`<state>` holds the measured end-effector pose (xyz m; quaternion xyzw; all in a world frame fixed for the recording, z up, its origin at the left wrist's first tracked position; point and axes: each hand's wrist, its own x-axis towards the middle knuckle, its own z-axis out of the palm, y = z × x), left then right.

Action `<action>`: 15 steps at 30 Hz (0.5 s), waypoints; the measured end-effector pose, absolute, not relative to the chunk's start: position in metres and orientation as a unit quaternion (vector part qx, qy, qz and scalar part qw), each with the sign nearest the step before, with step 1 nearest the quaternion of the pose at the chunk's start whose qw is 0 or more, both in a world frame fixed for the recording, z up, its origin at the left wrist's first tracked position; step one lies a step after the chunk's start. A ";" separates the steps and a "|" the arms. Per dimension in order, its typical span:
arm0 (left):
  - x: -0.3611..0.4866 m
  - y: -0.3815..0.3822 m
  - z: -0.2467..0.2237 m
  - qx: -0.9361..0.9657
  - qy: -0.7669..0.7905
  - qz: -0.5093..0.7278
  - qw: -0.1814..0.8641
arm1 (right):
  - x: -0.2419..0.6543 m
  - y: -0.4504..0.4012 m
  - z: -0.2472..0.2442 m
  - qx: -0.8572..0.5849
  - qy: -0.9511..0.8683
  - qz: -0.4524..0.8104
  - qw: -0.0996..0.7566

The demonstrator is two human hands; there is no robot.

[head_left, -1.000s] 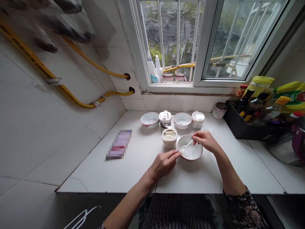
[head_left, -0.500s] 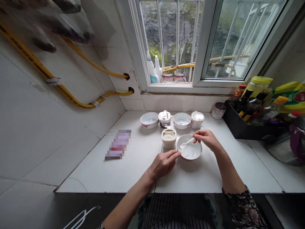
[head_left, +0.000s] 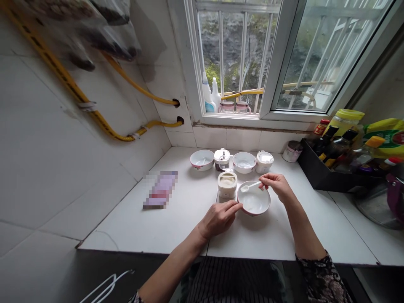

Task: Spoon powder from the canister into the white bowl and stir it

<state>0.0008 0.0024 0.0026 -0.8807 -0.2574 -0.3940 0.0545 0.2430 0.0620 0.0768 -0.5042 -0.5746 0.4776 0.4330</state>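
In my right hand [head_left: 276,186] is a small white spoon [head_left: 251,186], pinched by the end of its handle. The spoon's scoop hangs over the far left part of a white bowl [head_left: 257,204] with a reddish rim. Fingers of my left hand [head_left: 222,216] are pressed together at the bowl's near left rim, thumb partly hidden. Just left of the bowl stands an open white seasoning jar [head_left: 227,190] with pale contents. Some whitish matter seems to lie in the bowl, too faint to name.
Behind stand two more bowls [head_left: 202,160] [head_left: 244,162], a jar with dark contents [head_left: 221,159] and a closed white jar [head_left: 264,161]. A blurred purple packet [head_left: 162,189] lies left. At right are a black box of bottles [head_left: 331,172] and a glass-lidded pot [head_left: 378,206].
The spoon's scoop has shifted slightly up and toward the bowl's far rim. My left hand stays at the bowl's rim. The whole view has shifted a little.
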 end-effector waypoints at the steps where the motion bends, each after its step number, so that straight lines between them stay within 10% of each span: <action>1: 0.001 0.003 0.002 -0.880 -0.256 -0.396 0.055 | 0.240 0.063 0.077 -0.503 -0.572 0.468 0.448; 8: 0.001 0.003 0.001 -0.879 -0.265 -0.392 0.056 | 0.195 0.057 0.083 -0.475 -0.639 0.254 0.549; 15: 0.002 0.002 0.004 -0.877 -0.263 -0.396 0.068 | 0.181 0.046 0.069 -0.356 -0.810 0.026 0.466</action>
